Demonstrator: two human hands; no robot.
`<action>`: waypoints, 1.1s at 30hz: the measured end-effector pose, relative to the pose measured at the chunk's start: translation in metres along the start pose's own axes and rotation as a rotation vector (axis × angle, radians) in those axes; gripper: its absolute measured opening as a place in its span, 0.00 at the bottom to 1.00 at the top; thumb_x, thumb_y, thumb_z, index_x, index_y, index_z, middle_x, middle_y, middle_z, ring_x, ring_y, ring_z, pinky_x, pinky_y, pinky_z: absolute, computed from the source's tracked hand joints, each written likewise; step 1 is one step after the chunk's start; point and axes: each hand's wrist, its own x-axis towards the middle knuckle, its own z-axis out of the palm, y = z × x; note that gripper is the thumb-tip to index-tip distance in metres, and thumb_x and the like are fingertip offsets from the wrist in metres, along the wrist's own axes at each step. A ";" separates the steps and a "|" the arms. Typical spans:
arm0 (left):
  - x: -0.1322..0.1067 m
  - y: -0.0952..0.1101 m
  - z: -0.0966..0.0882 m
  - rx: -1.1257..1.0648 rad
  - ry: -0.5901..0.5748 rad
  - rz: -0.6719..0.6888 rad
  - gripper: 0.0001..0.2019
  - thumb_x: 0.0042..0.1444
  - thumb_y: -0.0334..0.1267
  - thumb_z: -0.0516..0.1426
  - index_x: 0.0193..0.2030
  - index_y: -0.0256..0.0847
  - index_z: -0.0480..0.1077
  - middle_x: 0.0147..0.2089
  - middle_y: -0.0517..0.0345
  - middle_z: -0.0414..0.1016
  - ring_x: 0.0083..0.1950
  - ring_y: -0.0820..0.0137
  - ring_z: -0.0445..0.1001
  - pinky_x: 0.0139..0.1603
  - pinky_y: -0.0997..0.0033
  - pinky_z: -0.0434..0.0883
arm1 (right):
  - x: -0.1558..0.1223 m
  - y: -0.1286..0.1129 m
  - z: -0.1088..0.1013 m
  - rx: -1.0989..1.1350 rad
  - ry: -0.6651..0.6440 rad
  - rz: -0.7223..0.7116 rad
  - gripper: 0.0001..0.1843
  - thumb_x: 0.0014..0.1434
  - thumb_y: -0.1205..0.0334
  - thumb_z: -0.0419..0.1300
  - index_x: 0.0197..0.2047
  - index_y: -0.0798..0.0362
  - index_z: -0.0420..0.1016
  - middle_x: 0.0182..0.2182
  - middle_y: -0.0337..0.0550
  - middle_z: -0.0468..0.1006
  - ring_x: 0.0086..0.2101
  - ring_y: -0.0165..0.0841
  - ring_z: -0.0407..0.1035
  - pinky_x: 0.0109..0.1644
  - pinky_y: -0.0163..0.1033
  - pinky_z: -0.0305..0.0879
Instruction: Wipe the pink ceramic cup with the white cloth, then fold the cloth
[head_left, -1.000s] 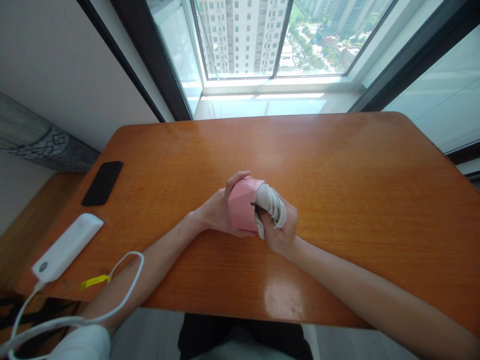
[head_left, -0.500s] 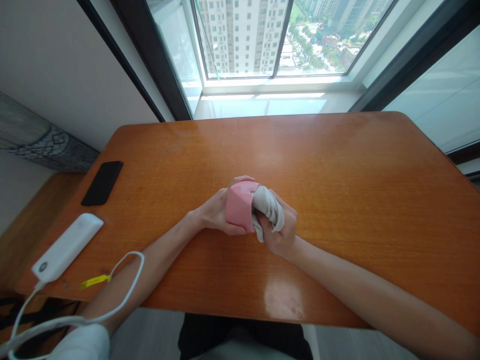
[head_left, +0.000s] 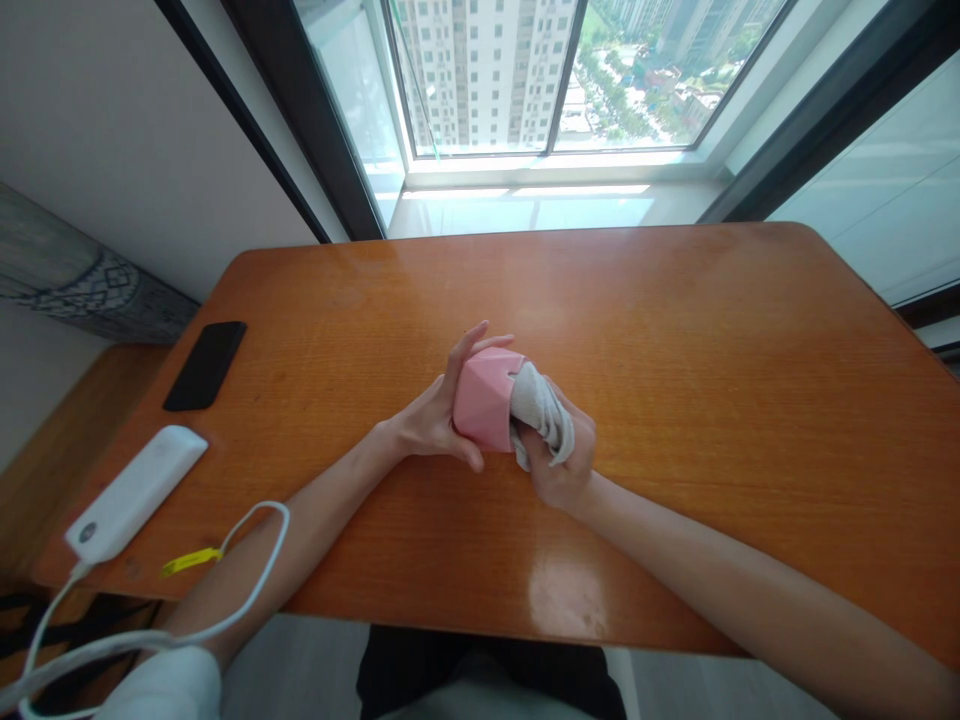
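Nearest, a thin white cable (head_left: 286,520) is crossing in front of the left forearm (head_left: 337,500). Beyond it, over a glossy orange-brown wooden table (head_left: 720,400), the right hand (head_left: 566,455) is pinching a crumpled pale-grey cloth (head_left: 544,405) (its fingertips are hiding in the folds) at the mouth of a faceted pink cup-like vessel (head_left: 484,400). The vessel is lying sideways against the palm of the left hand (head_left: 435,412), whose thumb and fingers are standing spread. That loose cradle is risking a slip, should the cloth push or twist too hard. Farthest, a bright glass window (head_left: 487,75) is backing the table.
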 end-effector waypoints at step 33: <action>-0.004 0.005 -0.001 0.298 -0.033 -0.120 0.75 0.28 0.62 0.82 0.82 0.46 0.54 0.72 0.38 0.74 0.63 0.42 0.84 0.66 0.45 0.82 | 0.000 -0.001 0.000 -0.022 0.016 0.024 0.15 0.70 0.66 0.60 0.54 0.44 0.84 0.44 0.45 0.88 0.42 0.44 0.85 0.48 0.49 0.85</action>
